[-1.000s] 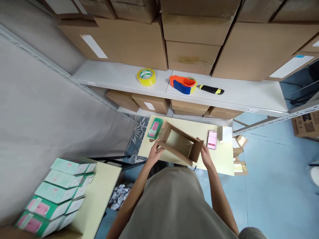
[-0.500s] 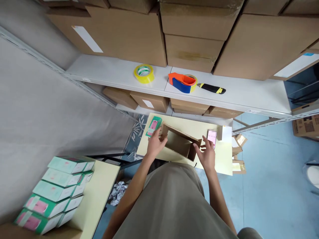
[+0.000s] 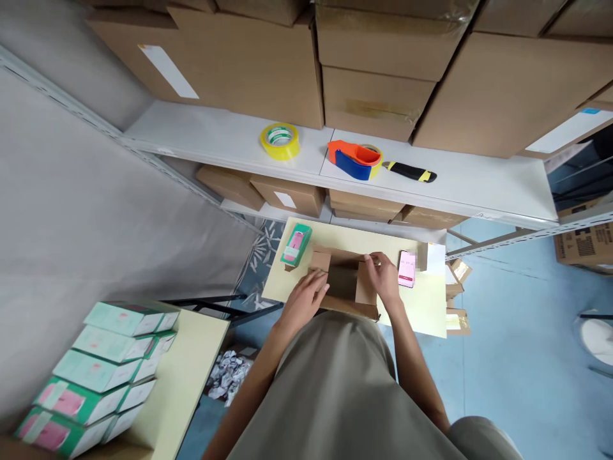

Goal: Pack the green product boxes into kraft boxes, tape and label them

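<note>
A small cardboard box (image 3: 366, 285) stands on the pale yellow table with its top open. Its short end flaps are folded inward and the long front flap leans toward me. My left hand (image 3: 304, 296) lies over the left end, fingers stretched on the flap and thumb apart. At the back right corner, the fingers of my right hand (image 3: 384, 278) are curled on the cardboard edge. A green and pink product box (image 3: 296, 245) lies at the table's back left. Right of my right hand is a phone (image 3: 407, 268) with a lit pink screen.
On the shelf (image 3: 215, 137) ahead are a yellow tape roll (image 3: 280, 141), an orange and blue tape dispenser (image 3: 355, 160) and a utility knife (image 3: 410, 172). Large cartons (image 3: 258, 70) fill the space above. Several green and white boxes (image 3: 108, 345) stand on a side table at left.
Both end flaps of the cardboard box now fold inward. My right hand has moved left to the box's back right corner; my left hand has come lower, onto the left end.
</note>
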`<control>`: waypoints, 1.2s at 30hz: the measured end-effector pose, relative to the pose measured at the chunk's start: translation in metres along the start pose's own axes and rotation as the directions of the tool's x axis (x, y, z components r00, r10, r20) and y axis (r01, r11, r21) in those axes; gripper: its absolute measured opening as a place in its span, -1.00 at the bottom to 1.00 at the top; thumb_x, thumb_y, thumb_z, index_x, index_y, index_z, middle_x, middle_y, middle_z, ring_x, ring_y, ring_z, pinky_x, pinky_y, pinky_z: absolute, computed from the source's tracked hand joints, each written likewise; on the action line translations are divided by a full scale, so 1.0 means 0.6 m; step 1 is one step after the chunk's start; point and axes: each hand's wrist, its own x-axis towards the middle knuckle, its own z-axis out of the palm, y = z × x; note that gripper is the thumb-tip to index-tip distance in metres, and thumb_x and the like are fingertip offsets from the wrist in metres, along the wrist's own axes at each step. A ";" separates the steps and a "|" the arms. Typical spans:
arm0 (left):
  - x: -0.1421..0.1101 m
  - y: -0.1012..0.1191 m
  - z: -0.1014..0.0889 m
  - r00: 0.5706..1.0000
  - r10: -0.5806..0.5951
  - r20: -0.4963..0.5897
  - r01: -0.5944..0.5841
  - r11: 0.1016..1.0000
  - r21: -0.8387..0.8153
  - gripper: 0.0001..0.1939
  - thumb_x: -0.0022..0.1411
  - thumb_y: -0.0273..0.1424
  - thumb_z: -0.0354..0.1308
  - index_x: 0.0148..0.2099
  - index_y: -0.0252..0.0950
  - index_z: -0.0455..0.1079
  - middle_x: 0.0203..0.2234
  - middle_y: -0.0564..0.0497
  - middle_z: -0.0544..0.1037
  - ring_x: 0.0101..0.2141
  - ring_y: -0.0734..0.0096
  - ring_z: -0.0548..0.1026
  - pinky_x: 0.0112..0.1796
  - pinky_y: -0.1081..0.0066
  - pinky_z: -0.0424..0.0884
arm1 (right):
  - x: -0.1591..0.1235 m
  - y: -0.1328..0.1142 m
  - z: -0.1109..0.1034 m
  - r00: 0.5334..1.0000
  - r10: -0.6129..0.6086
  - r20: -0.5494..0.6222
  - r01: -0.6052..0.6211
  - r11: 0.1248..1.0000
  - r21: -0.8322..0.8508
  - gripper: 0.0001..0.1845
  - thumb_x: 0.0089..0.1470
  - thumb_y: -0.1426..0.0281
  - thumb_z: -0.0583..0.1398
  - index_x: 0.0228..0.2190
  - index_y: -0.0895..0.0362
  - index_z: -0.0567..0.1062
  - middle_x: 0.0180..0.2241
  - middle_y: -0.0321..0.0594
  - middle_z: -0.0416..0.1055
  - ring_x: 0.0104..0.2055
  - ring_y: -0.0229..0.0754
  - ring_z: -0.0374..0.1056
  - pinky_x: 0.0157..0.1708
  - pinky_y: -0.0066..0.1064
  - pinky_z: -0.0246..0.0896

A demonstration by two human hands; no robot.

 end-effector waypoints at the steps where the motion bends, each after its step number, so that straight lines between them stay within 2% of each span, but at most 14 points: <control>1: -0.002 -0.004 -0.001 1.000 -0.016 0.001 0.016 0.999 -0.048 -0.59 0.54 -0.17 0.11 0.31 -0.10 0.52 0.29 -0.10 0.55 0.34 0.02 0.45 0.38 0.02 0.33 | -0.008 -0.002 0.002 0.999 -0.016 0.044 0.014 0.999 0.035 -0.36 0.44 -0.16 0.01 -0.09 0.07 0.62 -0.10 0.02 0.63 -0.15 0.07 0.56 -0.10 -0.16 0.43; 3: -0.007 -0.014 -0.007 0.998 -0.052 0.025 0.054 0.991 -0.120 -0.45 0.38 -0.05 0.32 0.33 -0.10 0.51 0.31 -0.13 0.53 0.35 -0.09 0.43 0.40 -0.02 0.31 | -0.023 0.000 0.000 0.995 -0.042 0.094 0.034 0.996 0.082 -0.35 0.46 -0.16 -0.02 -0.05 0.04 0.63 -0.01 0.04 0.61 -0.03 0.11 0.56 -0.01 -0.11 0.45; 5: -0.011 -0.023 -0.012 0.994 -0.068 0.088 0.081 0.985 -0.155 -0.19 0.13 -0.01 0.53 0.37 -0.09 0.47 0.34 -0.16 0.50 0.37 -0.20 0.40 0.40 -0.05 0.31 | -0.037 0.008 -0.006 0.991 -0.056 0.119 0.045 0.994 0.097 -0.36 0.47 -0.14 -0.02 -0.03 0.03 0.65 0.08 0.04 0.58 0.06 0.13 0.53 0.07 -0.06 0.45; 6: -0.012 -0.027 -0.014 0.991 -0.075 0.112 0.093 0.982 -0.163 -0.09 0.03 0.00 0.59 0.38 -0.09 0.45 0.34 -0.17 0.49 0.37 -0.23 0.40 0.38 -0.05 0.33 | -0.043 0.014 -0.010 0.990 -0.061 0.125 0.050 0.995 0.086 -0.38 0.47 -0.13 0.00 -0.03 0.02 0.66 0.09 0.03 0.57 0.09 0.15 0.50 0.10 -0.03 0.44; 8: -0.010 -0.030 -0.012 0.989 -0.102 0.103 0.119 0.978 -0.170 -0.02 0.00 0.01 0.61 0.41 -0.09 0.40 0.30 -0.18 0.52 0.32 -0.22 0.46 0.33 -0.04 0.39 | -0.053 0.027 -0.016 0.992 -0.064 0.111 0.061 0.998 0.031 -0.43 0.44 -0.11 0.06 -0.06 0.01 0.68 0.08 0.03 0.57 0.13 0.18 0.45 0.16 0.05 0.41; 12: 0.013 -0.037 0.007 0.974 -0.197 -0.117 0.183 0.976 -0.121 -0.11 0.18 0.07 0.50 0.42 -0.14 0.33 0.17 -0.22 0.54 0.15 -0.16 0.58 0.16 0.02 0.51 | -0.064 0.055 -0.021 0.995 -0.048 0.087 0.049 0.999 -0.002 -0.50 0.37 -0.11 0.17 -0.09 -0.01 0.69 0.19 0.02 0.52 0.24 0.24 0.35 0.22 0.21 0.36; 14: 0.030 -0.050 0.020 0.955 -0.220 -0.197 0.211 0.975 -0.069 -0.25 0.22 0.09 0.46 0.32 -0.13 0.44 0.16 -0.22 0.51 0.15 -0.16 0.57 0.14 0.08 0.52 | -0.067 0.064 -0.022 0.993 -0.019 0.119 0.011 0.998 0.066 -0.50 0.36 -0.10 0.17 -0.06 -0.01 0.67 0.25 0.02 0.49 0.29 0.22 0.36 0.17 0.17 0.43; 15: 0.037 -0.061 0.027 0.953 -0.225 -0.202 0.220 0.974 -0.048 -0.32 0.23 0.08 0.45 0.26 -0.12 0.50 0.15 -0.21 0.50 0.16 -0.17 0.56 0.15 0.10 0.51 | -0.069 0.067 -0.023 0.990 -0.009 0.143 -0.005 0.995 0.101 -0.50 0.37 -0.09 0.17 -0.05 0.00 0.67 0.24 0.02 0.50 0.30 0.21 0.37 0.14 0.13 0.46; 17: 0.046 -0.088 0.041 0.956 -0.247 -0.157 0.245 0.969 -0.027 -0.37 0.20 0.07 0.48 0.19 -0.13 0.55 0.13 -0.21 0.50 0.19 -0.19 0.53 0.18 0.10 0.50 | -0.073 0.073 -0.022 0.981 -0.006 0.194 -0.023 0.989 0.146 -0.50 0.38 -0.08 0.16 -0.04 0.01 0.66 0.22 0.01 0.53 0.32 0.18 0.38 0.12 0.07 0.48; 21: 0.038 -0.141 0.078 0.937 -0.348 -0.017 0.343 0.930 -0.132 -0.12 0.07 0.06 0.55 0.30 -0.24 0.43 0.15 -0.27 0.54 0.19 -0.20 0.54 0.22 0.00 0.46 | -0.089 0.097 -0.001 0.974 0.015 0.227 -0.033 0.997 0.075 -0.46 0.27 -0.12 0.24 0.02 0.00 0.64 0.24 0.00 0.52 0.24 0.20 0.45 0.17 0.09 0.45; 23: 0.028 -0.154 0.101 0.923 -0.378 0.071 0.382 0.884 -0.271 -0.13 0.09 0.08 0.51 0.30 -0.26 0.39 0.15 -0.25 0.57 0.17 -0.12 0.56 0.23 0.01 0.46 | -0.099 0.120 0.020 0.980 0.100 0.171 -0.110 0.993 0.051 -0.31 0.21 -0.15 0.27 0.15 0.04 0.58 0.29 0.08 0.48 0.17 0.21 0.50 0.12 0.07 0.48; 26: 0.017 -0.157 0.132 0.899 -0.401 0.175 0.435 0.773 -0.462 -0.24 0.20 0.10 0.41 0.26 -0.26 0.41 0.16 -0.23 0.61 0.19 -0.08 0.57 0.26 0.01 0.44 | -0.109 0.156 0.049 0.959 0.261 0.107 -0.275 0.951 0.143 -0.10 0.16 -0.22 0.27 0.29 0.13 0.47 0.23 0.17 0.53 0.10 0.19 0.56 0.02 0.01 0.53; 30: 0.023 -0.153 0.151 0.891 -0.426 0.158 0.430 0.681 -0.593 -0.26 0.17 0.05 0.44 0.24 -0.27 0.43 0.19 -0.29 0.60 0.21 -0.10 0.56 0.28 0.00 0.43 | -0.106 0.178 0.067 0.928 0.320 0.191 -0.361 0.899 0.246 -0.19 0.19 -0.24 0.23 0.17 0.13 0.55 0.05 0.06 0.66 0.09 0.18 0.58 0.06 0.00 0.51; 36: 0.052 -0.167 0.152 0.874 -0.467 0.130 0.454 0.693 -0.560 -0.30 0.17 0.03 0.44 0.20 -0.27 0.46 0.17 -0.26 0.62 0.19 -0.08 0.58 0.28 -0.01 0.42 | -0.066 0.171 0.072 0.917 0.341 0.205 -0.383 0.896 0.223 -0.19 0.18 -0.26 0.22 0.13 0.12 0.58 0.04 0.04 0.67 0.07 0.20 0.60 0.06 -0.03 0.50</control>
